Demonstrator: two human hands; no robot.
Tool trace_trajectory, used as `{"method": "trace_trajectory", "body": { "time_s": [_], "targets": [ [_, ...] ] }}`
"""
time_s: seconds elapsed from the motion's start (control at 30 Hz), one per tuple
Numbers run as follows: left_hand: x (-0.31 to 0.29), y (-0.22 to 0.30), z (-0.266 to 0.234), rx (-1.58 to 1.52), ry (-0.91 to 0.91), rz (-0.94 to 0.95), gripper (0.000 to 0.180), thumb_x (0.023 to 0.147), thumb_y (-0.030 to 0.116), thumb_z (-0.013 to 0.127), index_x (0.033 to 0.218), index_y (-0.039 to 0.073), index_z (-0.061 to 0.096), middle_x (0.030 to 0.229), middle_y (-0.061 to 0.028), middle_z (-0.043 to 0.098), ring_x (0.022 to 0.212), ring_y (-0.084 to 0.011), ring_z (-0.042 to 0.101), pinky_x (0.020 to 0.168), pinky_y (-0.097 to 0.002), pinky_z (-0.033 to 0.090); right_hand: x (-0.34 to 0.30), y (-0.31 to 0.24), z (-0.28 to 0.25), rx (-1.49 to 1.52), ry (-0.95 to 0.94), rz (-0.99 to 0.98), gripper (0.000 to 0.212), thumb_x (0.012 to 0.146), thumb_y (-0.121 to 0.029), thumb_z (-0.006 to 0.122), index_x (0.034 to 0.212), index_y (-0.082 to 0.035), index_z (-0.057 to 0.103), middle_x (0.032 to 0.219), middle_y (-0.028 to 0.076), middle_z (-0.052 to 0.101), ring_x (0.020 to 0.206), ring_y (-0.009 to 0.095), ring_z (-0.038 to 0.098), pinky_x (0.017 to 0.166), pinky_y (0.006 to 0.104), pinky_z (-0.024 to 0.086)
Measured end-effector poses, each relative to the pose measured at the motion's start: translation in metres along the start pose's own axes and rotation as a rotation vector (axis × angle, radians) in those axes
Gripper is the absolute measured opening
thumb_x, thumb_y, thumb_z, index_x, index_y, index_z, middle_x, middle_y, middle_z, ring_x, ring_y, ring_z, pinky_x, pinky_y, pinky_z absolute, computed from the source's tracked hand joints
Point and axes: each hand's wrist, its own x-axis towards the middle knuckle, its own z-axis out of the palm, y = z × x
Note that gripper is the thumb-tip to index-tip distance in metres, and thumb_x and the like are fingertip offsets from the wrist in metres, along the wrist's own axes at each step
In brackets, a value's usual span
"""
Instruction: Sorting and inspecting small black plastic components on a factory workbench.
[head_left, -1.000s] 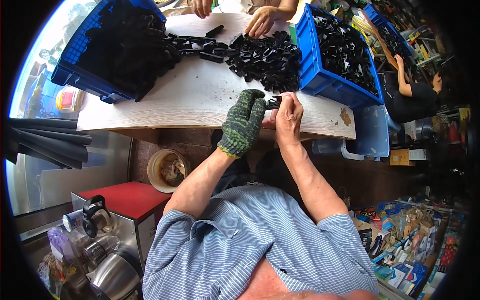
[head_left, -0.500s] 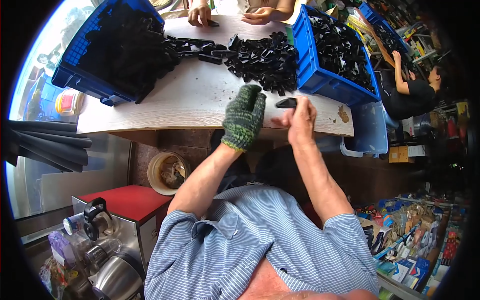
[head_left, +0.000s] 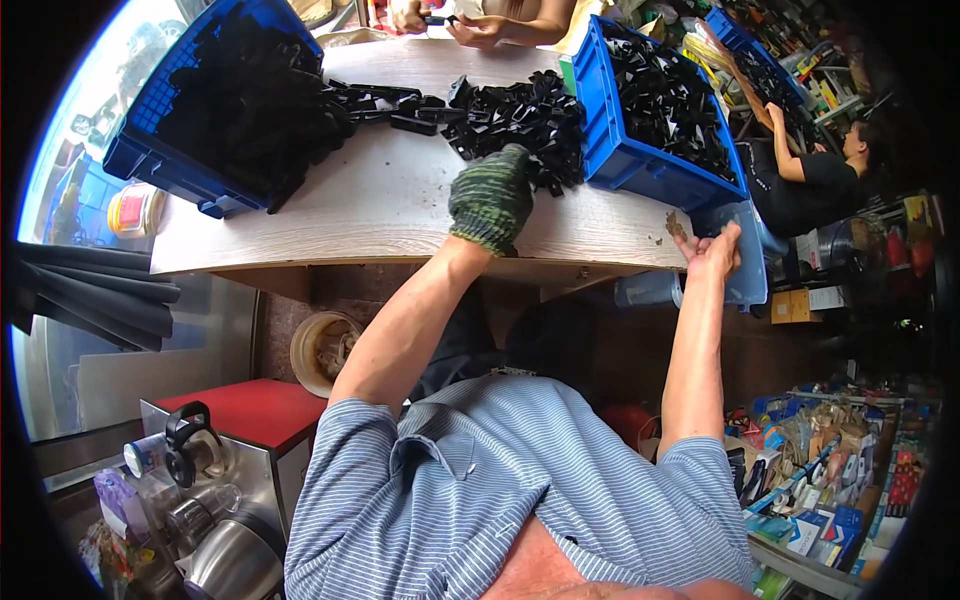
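Observation:
My left hand [head_left: 490, 200], in a green knitted glove, is at the near edge of a heap of small black plastic pieces [head_left: 535, 115] on the table. Its fingers curl down against the heap, and what they hold, if anything, is hidden. My bare right hand [head_left: 712, 252] is off to the right, over the rim of a translucent blue tub [head_left: 752, 285] beside the table's right end. Its thumb and fingers are apart, and no piece shows in them.
Blue crates of black pieces stand at the left [head_left: 160, 165] and right [head_left: 640, 165] of the pale table [head_left: 380, 210]. Across it, another person's hands [head_left: 478, 30] hold a black piece. A second person [head_left: 815, 180] is at far right. A bucket [head_left: 322, 350] stands on the floor.
My right hand has swung right from the table's front to the tub, and the black piece it held no longer shows. My left hand has moved forward onto the heap's edge, its fingers curling.

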Motion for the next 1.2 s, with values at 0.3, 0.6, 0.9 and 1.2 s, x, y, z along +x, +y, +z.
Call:
{"method": "trace_trajectory", "body": {
  "time_s": [0.3, 0.6, 0.9, 1.2],
  "targets": [
    [-0.013, -0.020, -0.007, -0.899, 0.074, -0.335, 0.024, 0.083, 0.017, 0.074, 0.104, 0.006, 0.067, 0.084, -0.0082, 0.070, 0.062, -0.0169, 0.062, 0.057, -0.0307, 0.049, -0.103, 0.044, 0.034, -0.174, -0.817, 0.146, 0.041, 0.089, -0.038, 0.067, 0.105, 0.000, 0.060, 0.047, -0.001, 0.038, 0.040, 0.014, 0.048, 0.048, 0.0436, 0.059],
    [-0.017, -0.001, -0.027, -1.149, -0.190, -0.445, 0.047, 0.085, 0.011, 0.071, 0.130, 0.010, 0.059, 0.082, -0.0041, 0.065, 0.059, -0.0091, 0.054, 0.048, -0.0231, 0.044, -0.150, 0.067, 0.063, -0.331, -1.155, 0.116, 0.044, 0.090, -0.045, 0.069, 0.102, -0.003, 0.067, 0.046, -0.002, 0.042, 0.037, 0.011, 0.047, 0.039, 0.0328, 0.051],
    [-0.035, 0.011, -0.006, -0.584, -0.003, -0.096, 0.033, 0.086, 0.025, 0.072, 0.115, 0.011, 0.066, 0.090, -0.0146, 0.071, 0.076, -0.0291, 0.069, 0.068, -0.0386, 0.053, -0.158, 0.062, 0.057, -0.374, -1.200, 0.016, 0.037, 0.095, -0.042, 0.063, 0.091, -0.005, 0.067, 0.056, -0.004, 0.047, 0.039, 0.006, 0.043, 0.037, 0.0245, 0.046],
    [-0.047, 0.010, -0.020, -0.365, 0.137, 0.051, 0.036, 0.085, 0.026, 0.067, 0.118, 0.014, 0.063, 0.089, -0.0155, 0.070, 0.075, -0.0357, 0.066, 0.068, -0.0468, 0.053, -0.157, 0.074, 0.053, -0.297, -1.079, -0.055, 0.035, 0.101, -0.034, 0.049, 0.078, -0.009, 0.058, 0.054, -0.002, 0.045, 0.040, 0.009, 0.037, 0.043, 0.0315, 0.046]
  ]
}}
